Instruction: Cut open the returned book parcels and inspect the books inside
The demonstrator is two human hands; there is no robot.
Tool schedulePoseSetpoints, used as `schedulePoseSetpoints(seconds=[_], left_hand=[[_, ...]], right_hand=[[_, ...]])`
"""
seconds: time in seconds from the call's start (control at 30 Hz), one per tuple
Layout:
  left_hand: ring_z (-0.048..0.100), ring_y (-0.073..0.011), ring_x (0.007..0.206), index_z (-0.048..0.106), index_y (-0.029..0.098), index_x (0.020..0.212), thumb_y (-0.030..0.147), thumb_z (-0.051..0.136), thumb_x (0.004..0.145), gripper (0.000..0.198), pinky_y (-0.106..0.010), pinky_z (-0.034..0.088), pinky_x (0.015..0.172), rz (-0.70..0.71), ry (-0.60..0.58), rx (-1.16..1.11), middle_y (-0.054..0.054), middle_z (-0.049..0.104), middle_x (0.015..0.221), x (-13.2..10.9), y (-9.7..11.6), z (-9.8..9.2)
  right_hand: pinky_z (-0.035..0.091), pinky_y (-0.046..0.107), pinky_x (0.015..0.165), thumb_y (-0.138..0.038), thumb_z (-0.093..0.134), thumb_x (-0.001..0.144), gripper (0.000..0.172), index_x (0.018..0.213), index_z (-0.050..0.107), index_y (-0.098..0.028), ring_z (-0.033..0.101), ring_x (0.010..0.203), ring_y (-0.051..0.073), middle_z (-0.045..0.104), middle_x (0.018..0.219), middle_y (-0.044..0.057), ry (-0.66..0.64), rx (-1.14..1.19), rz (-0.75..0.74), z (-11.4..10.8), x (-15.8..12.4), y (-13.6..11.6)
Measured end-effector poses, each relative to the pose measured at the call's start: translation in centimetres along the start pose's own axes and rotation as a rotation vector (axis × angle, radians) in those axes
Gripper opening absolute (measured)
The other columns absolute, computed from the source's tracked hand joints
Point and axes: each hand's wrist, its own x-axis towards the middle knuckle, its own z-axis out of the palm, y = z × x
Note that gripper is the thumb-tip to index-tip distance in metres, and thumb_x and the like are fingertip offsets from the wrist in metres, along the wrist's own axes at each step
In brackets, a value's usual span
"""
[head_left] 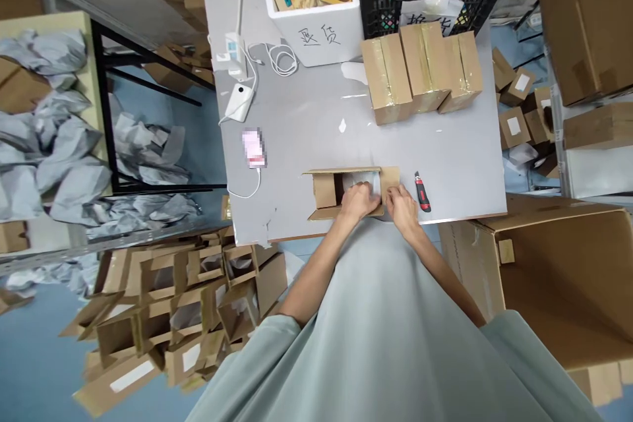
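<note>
A small cardboard box (324, 190) lies at the near edge of the grey table with its flaps spread and its opening facing up. Translucent white wrapping (357, 178) shows inside it. My left hand (360, 202) reaches over the opening with bent, closed fingers against the wrapping; what they hold is hidden. At the box's right end, my right hand (401, 207) pinches the edge of the open flap (390, 178). A red and black utility knife (422, 192) lies on the table just right of that hand.
Three taped cartons (384, 79) stand at the table's back right, before a black crate (376, 10) and a white foam box (316, 36). A phone (254, 148) and cables lie left. A large open carton (558, 277) stands right; opened boxes (163, 310) pile up left.
</note>
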Motion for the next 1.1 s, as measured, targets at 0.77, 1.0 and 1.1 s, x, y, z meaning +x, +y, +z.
schedulePoseSetpoints(seconds=[0.77, 1.0, 1.1], left_hand=[[0.08, -0.0382, 0.128, 0.087, 0.02, 0.124, 0.025, 0.082, 0.09, 0.034, -0.042, 0.063, 0.108, 0.055, 0.005, -0.049, -0.02, 0.086, 0.119, 0.5, -1.8, -1.8], [0.08, -0.042, 0.122, 0.086, 0.015, 0.124, 0.03, 0.07, 0.1, 0.032, -0.043, 0.062, 0.1, 0.037, 0.083, -0.045, -0.025, 0.083, 0.125, -2.5, -7.6, -3.9], [0.082, -0.0405, 0.116, 0.084, 0.015, 0.123, 0.03, 0.066, 0.103, 0.031, -0.041, 0.06, 0.093, 0.032, 0.11, -0.048, -0.023, 0.085, 0.122, -3.7, -9.5, -4.9]], right_hand=[[0.059, 0.032, 0.093, -0.027, 0.065, 0.114, 0.026, 0.133, 0.081, -0.019, 0.08, 0.11, 0.023, 0.078, 0.138, 0.013, 0.047, 0.007, 0.136, 0.2, -1.6, -1.2], [0.059, 0.03, 0.099, -0.028, 0.076, 0.108, 0.019, 0.123, 0.085, -0.02, 0.082, 0.108, 0.021, 0.085, 0.122, 0.009, 0.08, 0.163, 0.064, -0.4, -0.9, -1.9], [0.059, 0.03, 0.1, -0.028, 0.078, 0.107, 0.026, 0.131, 0.082, -0.02, 0.082, 0.106, 0.02, 0.087, 0.12, 0.007, 0.071, 0.202, 0.062, -0.8, -0.2, -4.0]])
